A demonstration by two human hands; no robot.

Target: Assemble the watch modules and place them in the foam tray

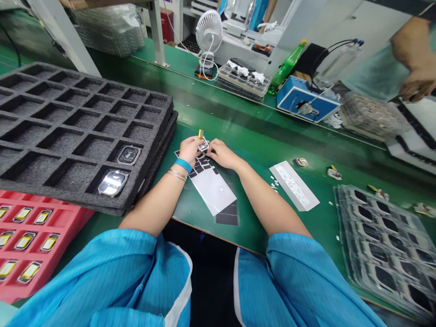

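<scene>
My left hand (189, 151), with a blue band and bangles at the wrist, grips a small silvery watch case (203, 145) whose inside parts face up. A yellow and grey tab (200, 134) sticks up from its far side. My right hand (223, 154) is closed, fingertips pinched at the case's right edge; what lies between them is partly hidden. Under the hands is a sheet of black adhesive pieces (200, 167), partly overlaid by a white sheet (214, 190).
Left stand a black foam tray (81, 179) with two watches and a red tray (56, 256) of watch parts. To the right are a white box (311, 203), loose watch parts (301, 162) and stacked clear trays (344, 231). Behind are a fan (209, 32) and a co-worker's hand (418, 81).
</scene>
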